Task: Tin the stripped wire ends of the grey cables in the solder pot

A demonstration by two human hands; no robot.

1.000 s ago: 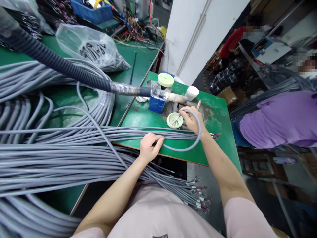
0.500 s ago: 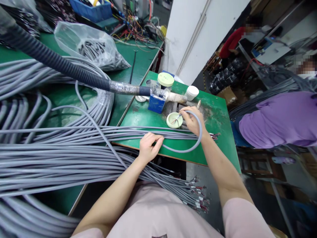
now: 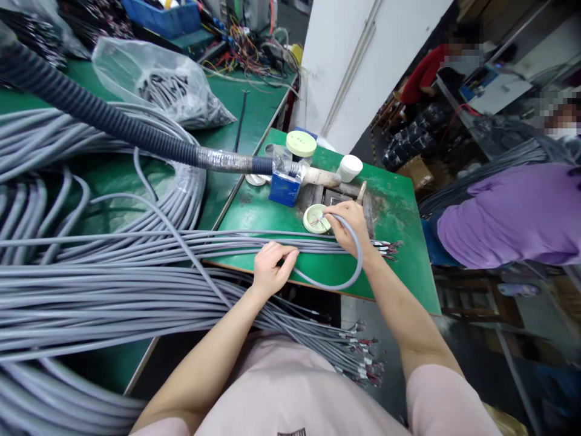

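My right hand [image 3: 348, 225] is closed on a grey cable [image 3: 356, 266] close to its stripped end, where thin bare wires fan out. Those wires dip into a small pale-green dish [image 3: 313, 225] on the green table. From there the cable bends round in a loop back to my left hand [image 3: 273, 266], which pinches it between thumb and fingers. Behind my hands runs a row of grey cables [image 3: 236, 242] lying across the table, their stripped ends [image 3: 388, 249] showing past my right wrist.
A ribbed hose [image 3: 149, 142] crosses to a blue block [image 3: 284, 188]. A dark metal recess [image 3: 336, 197], a white cup [image 3: 350, 168] and a green-lidded jar [image 3: 301, 143] stand behind the dish. Thick cable bundles [image 3: 113, 303] fill the left; a person in purple [image 3: 508, 218] sits right.
My right hand has moved slightly left and down, bringing the wire ends farther into the dish. The cable loop hangs a little lower. My left hand keeps nearly the same place.
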